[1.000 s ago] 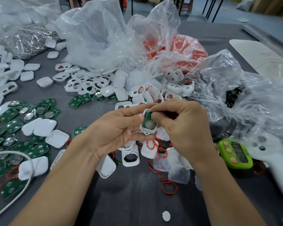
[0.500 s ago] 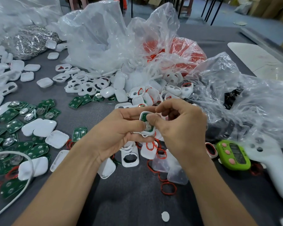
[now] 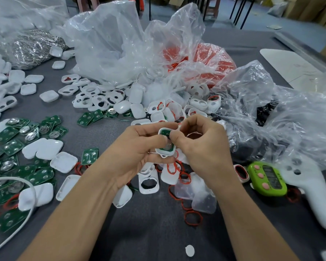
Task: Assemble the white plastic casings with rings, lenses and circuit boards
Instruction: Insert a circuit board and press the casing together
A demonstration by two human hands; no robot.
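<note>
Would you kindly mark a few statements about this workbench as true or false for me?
1. The left hand and the right hand together hold one white casing with a green circuit board inside. True.
2. The green device lies left of the hands. False: it lies to their right.
3. Loose circuit boards lie on the left side of the table. True.
4. No ring lies loose outside the bags. False: several red rings lie on the table near the hands.

Head-worn view, forward-down, close over table
</note>
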